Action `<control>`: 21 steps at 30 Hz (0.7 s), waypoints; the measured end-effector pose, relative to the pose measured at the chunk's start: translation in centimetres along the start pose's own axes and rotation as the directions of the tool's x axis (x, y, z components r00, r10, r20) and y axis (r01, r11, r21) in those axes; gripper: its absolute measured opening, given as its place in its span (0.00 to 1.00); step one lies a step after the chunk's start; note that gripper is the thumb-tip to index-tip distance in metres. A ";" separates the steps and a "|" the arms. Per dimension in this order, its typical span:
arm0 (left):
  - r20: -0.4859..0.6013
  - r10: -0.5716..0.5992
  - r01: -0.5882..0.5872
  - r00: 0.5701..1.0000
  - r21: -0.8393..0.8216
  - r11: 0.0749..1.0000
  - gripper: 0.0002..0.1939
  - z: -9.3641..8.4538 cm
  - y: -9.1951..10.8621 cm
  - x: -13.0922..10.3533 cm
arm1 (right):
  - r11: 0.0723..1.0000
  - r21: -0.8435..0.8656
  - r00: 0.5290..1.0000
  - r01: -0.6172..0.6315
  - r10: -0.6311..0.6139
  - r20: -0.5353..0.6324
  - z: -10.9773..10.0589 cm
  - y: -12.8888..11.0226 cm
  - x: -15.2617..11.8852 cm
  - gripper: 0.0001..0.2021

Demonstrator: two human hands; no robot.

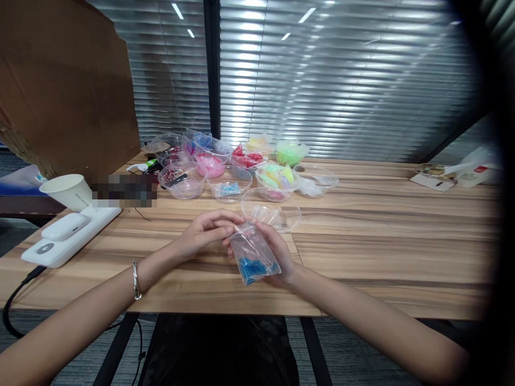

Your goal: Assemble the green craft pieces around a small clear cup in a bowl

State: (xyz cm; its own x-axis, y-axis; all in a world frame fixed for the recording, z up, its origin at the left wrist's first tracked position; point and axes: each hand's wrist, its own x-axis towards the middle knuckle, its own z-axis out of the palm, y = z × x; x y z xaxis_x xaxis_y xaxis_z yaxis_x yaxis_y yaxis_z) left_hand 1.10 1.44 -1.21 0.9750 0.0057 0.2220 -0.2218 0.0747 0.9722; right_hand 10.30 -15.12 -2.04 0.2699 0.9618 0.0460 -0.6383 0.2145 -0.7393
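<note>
Holding bag (251,245) near its top | grip: left hand (206,228) pinched on a corner, right hand (282,256) closed round the side | tbh keep blue bits (252,269) low, pinch lightly

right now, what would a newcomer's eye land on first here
The clear bag of blue material is held by the left hand and right hand over the table. Beyond it, clear bowls of colourful items cluster before the blinds; brown cardboard stands at far left.

A twisted silver bracelet (135,280) accompanies dark clothing (217,351) below.
</note>
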 end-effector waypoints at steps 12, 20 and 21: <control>-0.012 0.091 -0.092 0.996 -0.018 0.996 0.13 0.0 -0.2 0.0 | 0.998 -0.045 0.999 0.035 -0.034 0.037 0.0 -0.1 -0.2 0.20; -0.061 0.160 -0.159 0.985 0.025 0.987 0.13 0.5 0.3 0.0 | 0.994 -0.053 0.995 0.097 -0.097 0.018 0.4 -0.6 -0.3 0.23; -0.069 0.161 -0.159 0.984 0.036 0.987 0.12 0.6 0.3 0.0 | 0.992 -0.061 0.994 0.106 -0.104 0.036 0.4 -0.6 -0.3 0.23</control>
State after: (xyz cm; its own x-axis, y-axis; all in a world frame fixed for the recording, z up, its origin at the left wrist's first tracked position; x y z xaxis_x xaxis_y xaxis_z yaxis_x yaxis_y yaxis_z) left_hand 1.02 0.88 -0.84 0.9249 0.0866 0.3702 -0.3742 0.0365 0.9266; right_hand 10.32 -15.48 -1.35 0.3089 0.9396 0.1472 -0.5611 0.3050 -0.7695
